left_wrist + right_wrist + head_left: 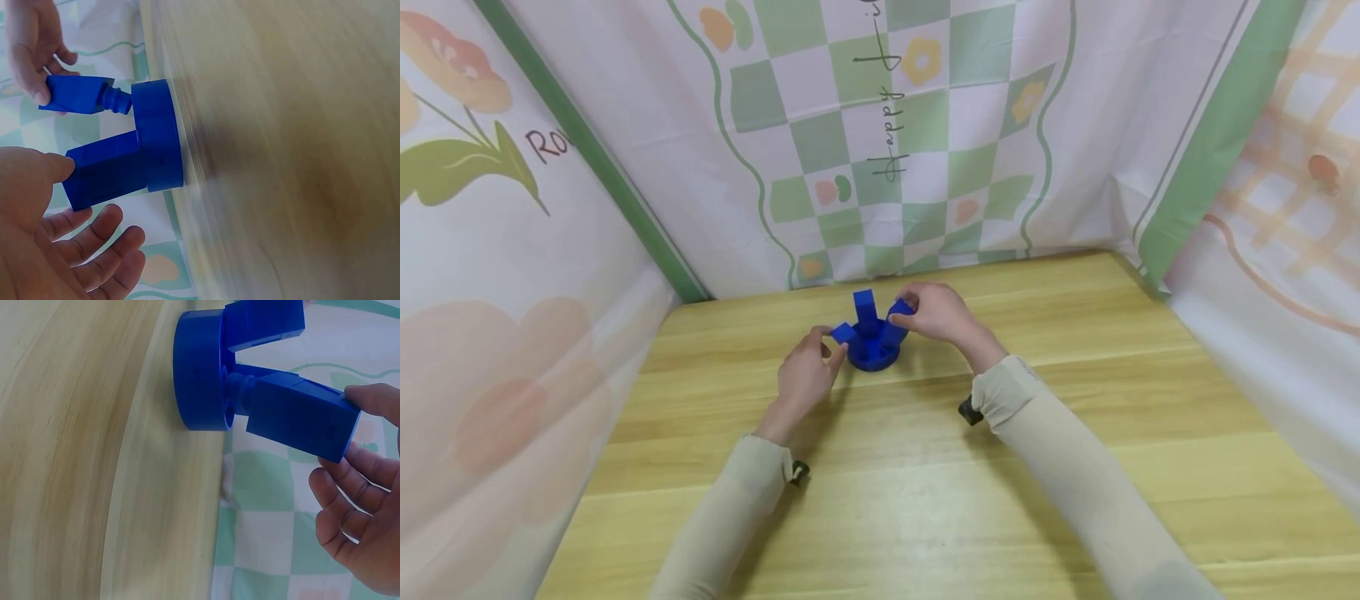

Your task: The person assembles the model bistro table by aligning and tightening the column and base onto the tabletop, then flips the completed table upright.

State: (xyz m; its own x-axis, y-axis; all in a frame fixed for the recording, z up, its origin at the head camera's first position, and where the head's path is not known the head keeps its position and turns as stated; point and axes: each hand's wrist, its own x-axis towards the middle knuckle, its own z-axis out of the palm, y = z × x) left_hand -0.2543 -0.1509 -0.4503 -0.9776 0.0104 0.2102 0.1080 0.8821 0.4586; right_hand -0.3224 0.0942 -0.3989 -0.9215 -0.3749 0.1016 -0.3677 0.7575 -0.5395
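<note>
A round, low-walled blue base (pixel 874 365) stands on the table near its back edge. My left hand (pixel 803 371) pinches the outer end of a square blue block (pixel 106 169), thumb on one side and fingertips on the other; its lower end sits within the base's wall. On the opposite side my right hand (pixel 942 312) grips a second blue block (pixel 303 415) by its end. That block leans outward, and its ribbed round neck points down at the base's rim. A third blue block (pixel 864 304) stands up at the back of the base, untouched.
The wooden table (pixel 895 500) runs toward me beneath both forearms. Printed cloth (pixel 910 125) hangs behind the table, with more cloth at the left and right sides. A small dark device (pixel 971 410) is on the right wrist, another (pixel 800 473) on the left.
</note>
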